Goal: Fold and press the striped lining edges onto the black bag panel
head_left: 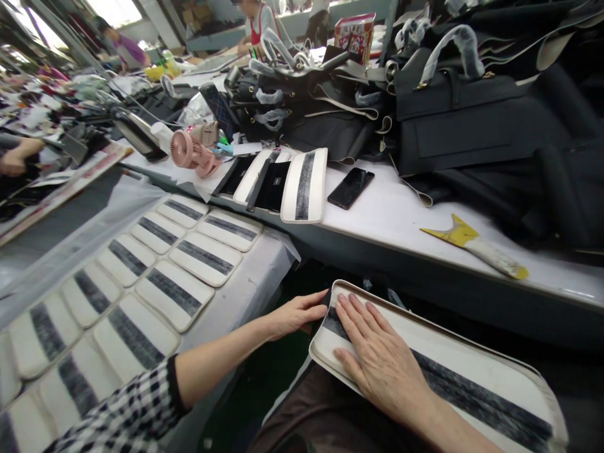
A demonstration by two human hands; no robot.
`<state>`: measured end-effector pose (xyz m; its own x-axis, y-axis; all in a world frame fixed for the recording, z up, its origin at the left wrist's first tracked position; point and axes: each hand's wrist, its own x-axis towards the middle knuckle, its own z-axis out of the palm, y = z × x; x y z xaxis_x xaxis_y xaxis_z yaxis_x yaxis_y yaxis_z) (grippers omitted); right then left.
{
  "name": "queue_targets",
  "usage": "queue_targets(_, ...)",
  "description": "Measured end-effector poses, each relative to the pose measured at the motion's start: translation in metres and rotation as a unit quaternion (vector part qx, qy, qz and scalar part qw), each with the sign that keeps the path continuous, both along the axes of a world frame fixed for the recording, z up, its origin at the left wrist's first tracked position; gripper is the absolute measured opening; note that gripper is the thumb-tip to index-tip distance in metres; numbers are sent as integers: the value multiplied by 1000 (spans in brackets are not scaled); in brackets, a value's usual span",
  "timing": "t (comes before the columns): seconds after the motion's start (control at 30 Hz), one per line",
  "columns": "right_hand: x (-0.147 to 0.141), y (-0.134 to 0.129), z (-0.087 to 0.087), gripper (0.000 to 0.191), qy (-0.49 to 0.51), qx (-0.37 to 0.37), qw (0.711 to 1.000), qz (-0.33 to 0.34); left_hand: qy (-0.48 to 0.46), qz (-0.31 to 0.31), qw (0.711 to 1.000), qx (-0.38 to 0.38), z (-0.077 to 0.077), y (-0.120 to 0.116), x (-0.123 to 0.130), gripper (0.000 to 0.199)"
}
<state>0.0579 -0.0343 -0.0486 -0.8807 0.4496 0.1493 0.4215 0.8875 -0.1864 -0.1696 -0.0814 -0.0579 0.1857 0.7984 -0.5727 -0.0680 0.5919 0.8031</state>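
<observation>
A long white bag panel (465,358) with rounded corners, a raised rim and a dark stripe down its middle lies across my lap. My right hand (377,352) rests flat on its left part, fingers stretched over the white face and the stripe. At the panel's left end is my left hand (302,313), its thumb and fingers closed at the edge by the stripe; the fingertips are partly hidden. Shorter white panels (206,257) with similar dark stripes lie in rows on the table to my left.
On the bench ahead are a black phone (350,187), a yellow-ended tool (472,244), a pink fan (191,151), and striped white pieces (311,185) beside black ones. Black bags (462,119) with wrapped handles are piled behind. Other people work farther back. A dark gap separates the tables.
</observation>
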Motion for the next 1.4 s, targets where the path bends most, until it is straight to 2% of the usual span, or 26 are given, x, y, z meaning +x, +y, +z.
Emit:
queue_targets(0.17,1,1,0,69,11,2,1000,1,24,-93,995,7,15,10,-8,71)
queue_targets(0.4,0,5,-3,74,35,-26,999,0,44,-122,991,24,14,20,-6,70)
queue_targets(0.5,-1,6,-5,80,46,-47,998,-1,32,-101,990,92,9,20,-1,65)
queue_targets(0.6,-1,8,-5,85,55,-75,996,-2,52,-48,987,143,1,13,9,61)
queue_targets(0.73,2,9,2,96,75,-158,985,-9,47,40,989,132,-11,0,25,60)
queue_targets(0.8,6,10,7,96,115,-224,967,-22,42,54,990,127,-18,-4,29,60)
queue_targets(0.9,14,11,13,70,231,-334,911,-73,84,31,981,175,-23,-3,25,67)
queue_targets(0.97,20,13,15,47,327,-394,849,-126,184,7,949,254,-20,2,20,74)
queue_targets(1.0,22,14,14,36,372,-419,814,-151,253,-11,917,309,-15,6,18,76)
queue_targets(1.03,24,15,13,27,410,-441,779,-175,322,-38,871,370,-9,10,17,74)
queue_targets(1.1,23,17,10,21,457,-481,717,-214,412,-131,758,488,9,17,22,60)
queue_targets(1.13,22,18,8,23,470,-502,689,-226,418,-197,708,534,19,21,28,51)
queue_targets(1.17,20,19,8,26,484,-530,656,-234,406,-264,671,561,28,24,37,46)
queue_targets(1.2,18,21,9,28,498,-561,617,-238,390,-323,649,567,37,27,48,43)
queue_targets(1.23,17,22,11,30,512,-592,575,-239,379,-369,639,558,44,30,60,43)
queue_targets(1.3,21,26,22,31,536,-634,504,-240,391,-414,631,526,53,35,86,43)
queue_targets(1.33,28,28,30,30,547,-640,483,-238,410,-420,627,512,55,36,98,41)
queue_targets(1.4,54,31,44,28,578,-614,482,-240,444,-428,615,492,57,39,117,30)
